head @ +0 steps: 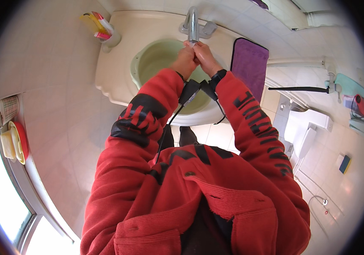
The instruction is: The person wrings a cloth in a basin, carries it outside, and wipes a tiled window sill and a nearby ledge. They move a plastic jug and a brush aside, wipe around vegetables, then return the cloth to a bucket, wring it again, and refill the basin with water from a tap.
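Observation:
Both hands meet just under the spout of a chrome faucet [193, 28]. My left hand [186, 59] reaches in from the left, its fingers against those of my right hand [205, 57]. Whether anything lies between the fingers is hidden. Below them a pale green plastic basin [135, 68] sits in the cream washbasin [118, 75]. Black straps with black devices and cables are on both wrists, over the basin. A purple cloth with a black edge [250, 68] hangs over the washbasin's right side.
A cup [115, 39] with toothbrush-like items and a comb stands at the washbasin's back left corner. A soap dish [22, 143] is beside the window at left. A white toilet [306, 127], pipes and a black bar [298, 89] are at right.

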A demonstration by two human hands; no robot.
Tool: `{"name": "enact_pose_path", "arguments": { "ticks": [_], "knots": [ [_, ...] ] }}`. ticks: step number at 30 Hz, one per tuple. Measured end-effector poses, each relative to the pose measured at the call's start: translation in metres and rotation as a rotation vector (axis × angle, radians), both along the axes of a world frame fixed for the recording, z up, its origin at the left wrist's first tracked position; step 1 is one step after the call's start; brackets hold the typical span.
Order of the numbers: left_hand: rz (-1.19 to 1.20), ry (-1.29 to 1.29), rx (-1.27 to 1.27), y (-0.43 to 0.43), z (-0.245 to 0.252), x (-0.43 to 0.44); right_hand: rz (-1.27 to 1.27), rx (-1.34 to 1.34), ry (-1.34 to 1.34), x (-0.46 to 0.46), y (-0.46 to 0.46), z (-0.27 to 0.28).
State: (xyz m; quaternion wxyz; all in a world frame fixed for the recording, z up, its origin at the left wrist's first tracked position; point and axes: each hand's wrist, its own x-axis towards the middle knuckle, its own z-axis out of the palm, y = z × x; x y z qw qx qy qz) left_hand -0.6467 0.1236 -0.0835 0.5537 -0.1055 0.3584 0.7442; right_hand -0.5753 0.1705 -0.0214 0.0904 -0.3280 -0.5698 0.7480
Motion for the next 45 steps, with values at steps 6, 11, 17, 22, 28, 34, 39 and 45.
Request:
{"name": "enact_pose_path", "arguments": {
  "ticks": [6,11,17,22,28,34,39,45],
  "knots": [
    [-0.151,1.049,-0.497,-0.007,0.018,-0.006,-0.127,0.202,-0.115,0.016,-0.012,0.007],
    [-0.679,1.841,-0.548,-0.047,0.037,-0.014,0.081,0.313,-0.186,0.028,0.007,0.004],
    [-0.899,1.868,-0.261,-0.118,0.057,-0.013,0.175,0.728,-0.178,0.024,0.015,0.003],
    [-0.962,1.973,-0.348,-0.174,0.083,0.004,0.027,1.129,-0.009,0.001,0.010,0.010],
    [-0.820,2.186,-0.528,-0.197,0.085,0.000,-0.148,1.195,0.117,-0.018,-0.013,0.007],
    [-0.795,2.073,-0.588,-0.216,0.074,-0.016,0.993,1.001,-0.353,-0.014,-0.037,0.009],
    [-0.851,2.065,-0.632,-0.229,0.069,-0.025,-0.045,1.377,-0.105,-0.021,0.008,0.026],
    [-0.669,2.143,-0.605,-0.242,0.063,-0.031,0.366,1.347,-0.346,-0.026,0.015,-0.011]
  ]
}}
